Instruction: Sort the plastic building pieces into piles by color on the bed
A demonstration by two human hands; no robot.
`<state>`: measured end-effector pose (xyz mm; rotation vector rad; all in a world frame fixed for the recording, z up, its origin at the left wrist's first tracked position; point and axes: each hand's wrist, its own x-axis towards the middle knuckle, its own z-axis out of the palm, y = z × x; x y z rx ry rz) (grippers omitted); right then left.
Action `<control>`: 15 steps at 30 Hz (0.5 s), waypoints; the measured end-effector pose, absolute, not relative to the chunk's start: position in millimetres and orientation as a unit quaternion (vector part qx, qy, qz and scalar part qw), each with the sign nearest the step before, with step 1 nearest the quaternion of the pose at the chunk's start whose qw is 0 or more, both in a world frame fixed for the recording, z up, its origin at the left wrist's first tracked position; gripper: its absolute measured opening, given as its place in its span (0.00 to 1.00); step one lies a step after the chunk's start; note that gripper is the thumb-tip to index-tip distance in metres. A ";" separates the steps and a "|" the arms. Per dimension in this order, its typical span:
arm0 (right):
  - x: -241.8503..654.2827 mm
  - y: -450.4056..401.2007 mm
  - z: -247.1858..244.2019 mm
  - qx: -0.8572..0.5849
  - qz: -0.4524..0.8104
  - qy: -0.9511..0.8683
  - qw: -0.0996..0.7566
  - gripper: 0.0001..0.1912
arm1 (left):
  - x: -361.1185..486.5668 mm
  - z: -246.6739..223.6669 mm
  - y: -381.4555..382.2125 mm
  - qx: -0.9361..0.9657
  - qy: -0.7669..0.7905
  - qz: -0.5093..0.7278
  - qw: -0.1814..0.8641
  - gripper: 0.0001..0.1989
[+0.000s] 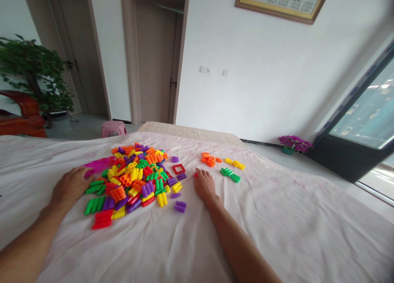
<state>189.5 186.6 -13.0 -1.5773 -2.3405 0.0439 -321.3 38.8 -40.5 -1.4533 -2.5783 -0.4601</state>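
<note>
A heap of colourful plastic tube-shaped building blocks [132, 174] lies on the sheet, left of centre. At its left edge is my left hand [72, 184], fingers loosely stretched beside a magenta piece [100, 165] that lies partly under the blocks. My right hand [205, 182] rests palm down right of the heap, its fingers curled over a small red block [195, 175] that is mostly hidden. Beyond my right hand lie sorted groups: orange blocks [209, 159], yellow blocks [235, 163] and green blocks [230, 174]. A red square frame [179, 169] and purple blocks [180, 206] sit between heap and right hand.
The surface is covered by a wrinkled pale sheet [292, 221]. Past its far edge stand a pink stool [113, 128], a potted plant [33, 69] and purple flowers [294, 144]. A wooden chair [23, 112] is at the left, a glass door [366, 115] at the right.
</note>
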 end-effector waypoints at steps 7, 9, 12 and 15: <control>188.0 189.4 -14.5 -0.557 0.006 -0.816 0.154 0.26 | -318.3 -38.0 37.6 -0.482 -0.861 -0.148 0.067 0.29; 188.0 189.7 -14.9 -0.560 0.006 -0.815 0.152 0.26 | -317.7 -37.7 37.4 -0.480 -0.862 -0.147 0.068 0.28; 188.1 189.3 -15.0 -0.560 0.007 -0.813 0.160 0.27 | -316.6 -37.1 36.8 -0.477 -0.864 -0.148 0.068 0.28; 187.8 188.2 -14.3 -0.555 0.004 -0.816 0.162 0.27 | -315.1 -36.3 35.9 -0.475 -0.864 -0.153 0.065 0.28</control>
